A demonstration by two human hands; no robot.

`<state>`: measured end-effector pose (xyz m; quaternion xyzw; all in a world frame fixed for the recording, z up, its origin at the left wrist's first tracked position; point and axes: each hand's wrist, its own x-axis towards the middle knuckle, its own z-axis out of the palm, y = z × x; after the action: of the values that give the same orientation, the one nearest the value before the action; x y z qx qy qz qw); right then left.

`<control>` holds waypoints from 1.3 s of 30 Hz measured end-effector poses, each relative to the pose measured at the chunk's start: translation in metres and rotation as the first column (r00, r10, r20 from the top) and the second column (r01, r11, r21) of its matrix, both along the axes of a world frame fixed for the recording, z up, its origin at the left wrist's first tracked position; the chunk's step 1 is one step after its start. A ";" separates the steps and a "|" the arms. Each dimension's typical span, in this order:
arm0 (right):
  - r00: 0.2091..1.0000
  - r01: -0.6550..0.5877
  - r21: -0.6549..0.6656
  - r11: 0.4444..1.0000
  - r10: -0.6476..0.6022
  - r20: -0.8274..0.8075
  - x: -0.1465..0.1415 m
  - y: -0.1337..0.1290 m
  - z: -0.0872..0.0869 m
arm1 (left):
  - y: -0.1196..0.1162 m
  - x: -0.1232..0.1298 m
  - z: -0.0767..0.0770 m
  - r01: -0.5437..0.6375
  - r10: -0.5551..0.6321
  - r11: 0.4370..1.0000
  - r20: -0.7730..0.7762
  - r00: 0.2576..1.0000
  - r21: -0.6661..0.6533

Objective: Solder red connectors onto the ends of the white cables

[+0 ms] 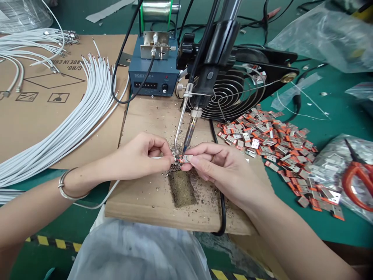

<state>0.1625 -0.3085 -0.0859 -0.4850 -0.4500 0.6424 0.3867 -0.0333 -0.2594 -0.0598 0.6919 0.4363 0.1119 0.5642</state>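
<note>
My left hand (145, 155) pinches a white cable (100, 204) close to its stripped end, thumb against the fingertips. Between the thumb and fingers of my right hand (224, 165) is a small USB plug (188, 158) with a metal shell and a red-orange board. Cable end and board meet right under the tip of a soldering iron (190, 134) fixed on a stand. A thin metal solder feed tube (181, 118) comes down beside the iron to the same spot. My fingers partly hide the joint, so contact between tip and wires is hard to make out.
A bundle of white cables (78, 120) lies on cardboard at left. Behind stands a blue solder feeder (154, 76) with its solder spool (155, 11). A black fan (224, 93) sits behind the iron. Many USB plugs (271, 140) are heaped at right, near orange-handled cutters (354, 181). A worn sponge (182, 188) lies in front.
</note>
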 end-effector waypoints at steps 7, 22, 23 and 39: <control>1.000 0.004 0.007 1.000 -0.004 -0.010 0.000 0.000 0.001 | -0.001 0.000 0.001 -0.003 0.003 1.000 0.005 1.000 0.000; 1.000 -0.010 0.023 1.000 0.010 -0.015 -0.001 -0.001 0.001 | 0.000 -0.001 -0.004 0.010 -0.010 1.000 0.022 1.000 0.006; 1.000 -0.010 0.025 1.000 0.010 -0.019 -0.001 -0.001 0.002 | -0.001 -0.001 -0.004 0.010 -0.010 1.000 0.022 1.000 0.004; 0.997 -0.046 0.052 0.998 0.050 -0.067 0.004 -0.001 -0.003 | -0.007 0.000 0.001 -0.025 0.024 1.000 0.030 0.999 0.019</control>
<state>0.1661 -0.3096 -0.0884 -0.4420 -0.4643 0.6560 0.3984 -0.0331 -0.2663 -0.0590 0.6903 0.4351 0.1335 0.5625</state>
